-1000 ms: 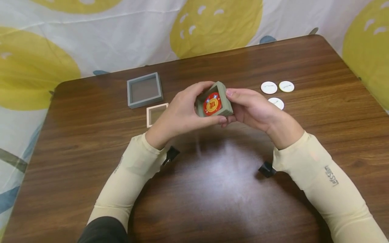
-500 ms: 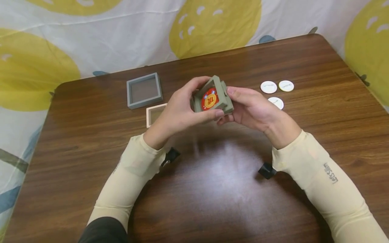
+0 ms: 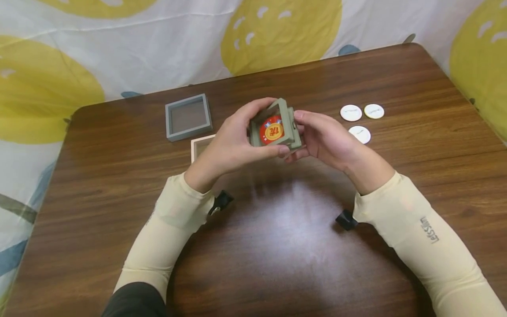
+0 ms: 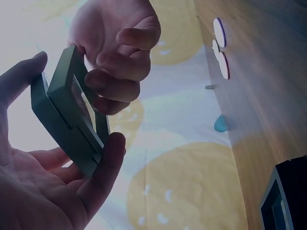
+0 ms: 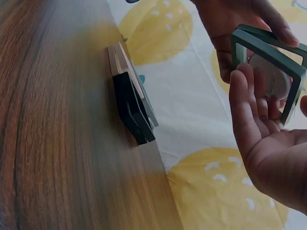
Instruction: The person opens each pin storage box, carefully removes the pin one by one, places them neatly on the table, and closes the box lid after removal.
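Observation:
My left hand grips a small olive-green display frame, thumb along its near side and fingers round its far side. Inside shows a red round badge with a gold centre. My right hand holds the frame's right edge, its thumb on that edge and its fingers behind. The left wrist view shows the green frame as two halves, parted by a gap along one side. From behind, in the right wrist view, the badge's pale back shows through the frame, right fingers against it.
On the wooden table, a larger grey frame lies at the back left. A pale pink frame is partly hidden by my left hand. Three white round badges lie pin side up beyond my right hand. A patterned cloth hangs behind.
The green frame has tilted up slightly, and its two halves have come apart at the right edge, the back half now jutting out. Both hands have kept nearly the same place.

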A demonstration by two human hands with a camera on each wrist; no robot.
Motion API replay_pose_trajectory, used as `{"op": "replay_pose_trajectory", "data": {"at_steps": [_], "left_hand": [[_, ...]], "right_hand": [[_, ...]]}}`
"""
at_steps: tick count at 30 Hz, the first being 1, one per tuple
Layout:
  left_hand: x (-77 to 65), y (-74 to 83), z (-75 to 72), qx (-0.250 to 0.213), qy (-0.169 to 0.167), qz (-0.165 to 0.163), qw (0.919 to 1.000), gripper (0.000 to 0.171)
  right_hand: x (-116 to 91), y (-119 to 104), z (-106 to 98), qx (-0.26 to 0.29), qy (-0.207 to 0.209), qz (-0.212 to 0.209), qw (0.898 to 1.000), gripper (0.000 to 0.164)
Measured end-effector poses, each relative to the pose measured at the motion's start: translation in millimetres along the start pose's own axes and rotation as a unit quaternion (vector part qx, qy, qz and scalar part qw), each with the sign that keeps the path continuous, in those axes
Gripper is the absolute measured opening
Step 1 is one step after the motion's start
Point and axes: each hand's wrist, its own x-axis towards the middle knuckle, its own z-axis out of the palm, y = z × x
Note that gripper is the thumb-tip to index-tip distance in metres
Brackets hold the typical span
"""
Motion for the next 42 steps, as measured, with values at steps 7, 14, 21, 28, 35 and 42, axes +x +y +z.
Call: {"op": "replay_pose_trajectory", "data": {"at_steps": [7,14,21,28,35,42], "left_hand": [[1.7,-0.7,0.6,0.010,0.002,0.003,0.9999,0.079],[2.9,-1.2,1.9,0.003,0.005,0.001,1.0000,0.077],[4.0,-3.9,2.4,-0.046,0.008,-0.005,0.9989,0.072],[5.6,-7.2,3.3,-0.116,0.009,0.003,0.9932,0.071],[4.9,-8.2,4.0,-0.129,0.017,-0.001,0.9915,0.072],[5.6,-7.7,4.9,-0.129,0.020,0.006,0.9915,0.073]], "right_hand": [[-0.8,-4.0,5.4,-0.083,0.077,0.007,0.994,0.021],[-0.4,-5.0,3.8,-0.133,0.114,-0.003,0.985,0.023],[0.2,-5.1,2.0,-0.134,0.136,0.005,0.982,0.022],[1.7,-3.4,-0.8,-0.142,0.152,0.006,0.978,0.022],[4.9,-1.0,-3.6,-0.158,0.166,0.008,0.973,0.025],[3.2,-3.8,2.5,-0.246,0.199,-0.008,0.949,0.028]]}}
